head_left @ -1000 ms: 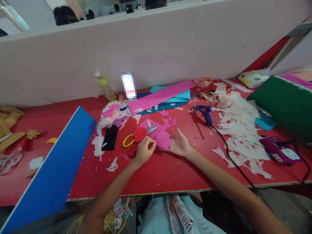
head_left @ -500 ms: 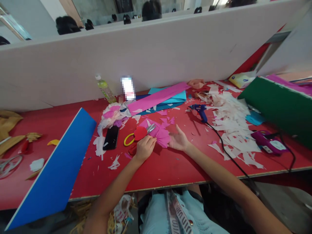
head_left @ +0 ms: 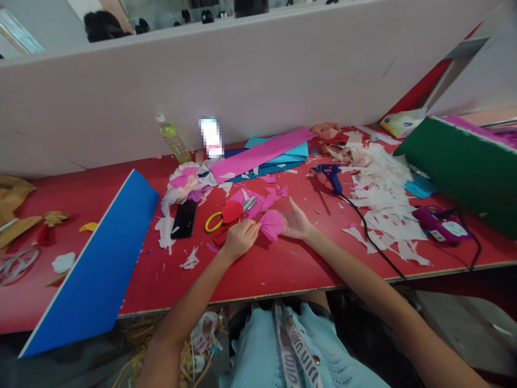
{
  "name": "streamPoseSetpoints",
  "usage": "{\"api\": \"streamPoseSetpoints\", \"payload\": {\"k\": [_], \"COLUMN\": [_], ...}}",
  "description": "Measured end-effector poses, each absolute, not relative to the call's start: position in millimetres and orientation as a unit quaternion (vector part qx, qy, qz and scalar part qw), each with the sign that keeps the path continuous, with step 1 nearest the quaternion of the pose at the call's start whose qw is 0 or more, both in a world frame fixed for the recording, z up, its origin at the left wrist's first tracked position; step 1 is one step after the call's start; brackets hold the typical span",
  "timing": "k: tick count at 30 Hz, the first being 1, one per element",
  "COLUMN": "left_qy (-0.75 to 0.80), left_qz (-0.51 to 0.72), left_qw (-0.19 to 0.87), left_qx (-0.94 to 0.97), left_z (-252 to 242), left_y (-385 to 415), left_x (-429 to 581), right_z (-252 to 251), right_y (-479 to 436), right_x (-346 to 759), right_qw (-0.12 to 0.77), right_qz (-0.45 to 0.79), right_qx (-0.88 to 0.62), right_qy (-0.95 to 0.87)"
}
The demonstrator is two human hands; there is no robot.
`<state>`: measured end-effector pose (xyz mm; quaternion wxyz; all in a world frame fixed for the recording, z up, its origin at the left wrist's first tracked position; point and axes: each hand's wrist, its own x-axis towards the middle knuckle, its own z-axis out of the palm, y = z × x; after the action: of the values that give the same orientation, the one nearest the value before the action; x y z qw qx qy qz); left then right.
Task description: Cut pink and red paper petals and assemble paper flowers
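A pink pleated paper piece (head_left: 272,225) is held above the red table between my hands. My left hand (head_left: 241,238) pinches its left end with fingers closed. At its right edge my right hand (head_left: 297,220) is spread, thumb up, the paper touching the palm and fingers. Scissors with a yellow handle (head_left: 213,221) lie just beyond my left hand, blades pointing right, beside a round red piece (head_left: 232,212). Pink scraps (head_left: 262,200) are scattered behind the held paper.
A blue glue gun (head_left: 332,177) with a black cord lies to the right, near white paper scraps (head_left: 383,188). A black phone (head_left: 183,219), a bottle (head_left: 173,138) and a blue board (head_left: 100,258) are to the left. A green board (head_left: 464,172) stands at the right.
The pink paper is now gathered more compactly and sits apart from the scraps behind it. My left hand has shifted slightly right. The view has tilted a little.
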<state>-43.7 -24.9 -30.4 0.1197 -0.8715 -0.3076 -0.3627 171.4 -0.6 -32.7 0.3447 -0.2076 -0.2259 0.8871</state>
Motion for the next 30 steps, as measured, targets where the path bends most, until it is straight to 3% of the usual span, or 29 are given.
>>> {"api": "streamPoseSetpoints", "payload": {"k": [21,30], "left_qy": [-0.348,-0.379], "left_qz": [-0.347,-0.295], "left_qw": [0.073,0.081], "left_qx": [-0.868,-0.873], "left_z": [-41.8,-46.6], "left_y": [-28.5,-31.3], "left_x": [-43.2,-40.3], "right_z": [-48.6,-44.0], "right_y": [5.3,11.0], "right_x": [177.2,185.1], "right_qw": [0.306,0.272], "right_qz": [0.893,0.854], "right_qx": [-0.195,-0.263], "right_qy": [-0.267,-0.358]}}
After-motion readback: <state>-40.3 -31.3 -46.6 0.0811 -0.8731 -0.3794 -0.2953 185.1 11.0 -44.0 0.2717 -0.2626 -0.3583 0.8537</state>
